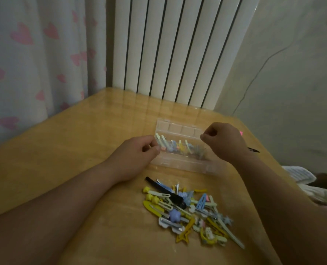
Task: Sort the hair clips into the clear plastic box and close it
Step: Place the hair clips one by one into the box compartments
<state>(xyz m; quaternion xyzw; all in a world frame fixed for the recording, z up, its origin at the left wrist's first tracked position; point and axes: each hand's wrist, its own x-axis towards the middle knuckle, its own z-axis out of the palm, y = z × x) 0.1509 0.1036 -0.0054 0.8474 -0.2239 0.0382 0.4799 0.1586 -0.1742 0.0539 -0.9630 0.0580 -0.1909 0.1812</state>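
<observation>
Flanking clear plastic box (179, 164): left hand (139, 153), right hand (222, 140); fingers curled, grip unclear.

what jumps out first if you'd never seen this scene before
The bright heap of hair clips, yellow, blue and black, lies on the near part of the wooden table. Just beyond it sits the clear plastic box with a few clips inside, the left hand and right hand at its two ends, fingers curled. A white radiator stands behind.
</observation>
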